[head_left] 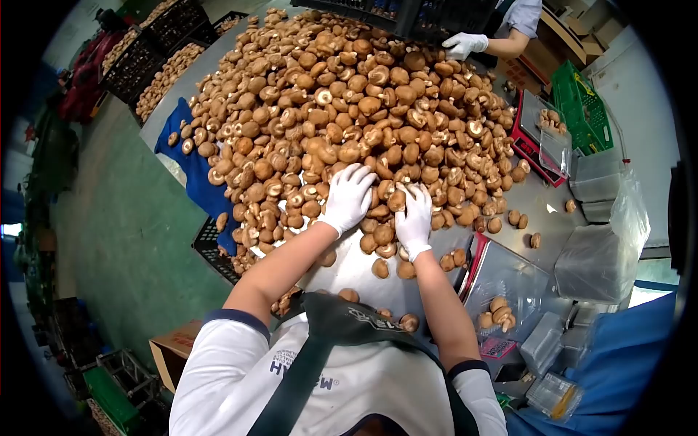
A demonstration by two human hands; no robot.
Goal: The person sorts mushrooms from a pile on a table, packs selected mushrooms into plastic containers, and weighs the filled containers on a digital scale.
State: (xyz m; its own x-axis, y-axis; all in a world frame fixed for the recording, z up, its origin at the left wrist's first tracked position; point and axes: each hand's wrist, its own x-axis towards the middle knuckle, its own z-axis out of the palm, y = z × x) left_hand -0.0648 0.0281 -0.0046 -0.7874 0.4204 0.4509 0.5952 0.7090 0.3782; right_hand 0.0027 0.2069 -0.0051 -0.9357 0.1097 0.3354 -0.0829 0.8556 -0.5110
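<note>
A large heap of brown shiitake mushrooms covers the metal table in front of me. My left hand, in a white glove, lies on the near side of the heap with its fingers stretched over the mushrooms. Close to its right, my right hand, gloved too, has thumb and fingers around a shiitake mushroom. Several loose mushrooms lie on the bare metal between my forearms. A clear plastic box with a few mushrooms in it stands right of my right forearm, on a red-edged scale.
Across the table, another person's gloved hand is beside a black crate. At right are a second red scale, a green crate and stacked clear boxes. Blue cloth hangs over the left edge.
</note>
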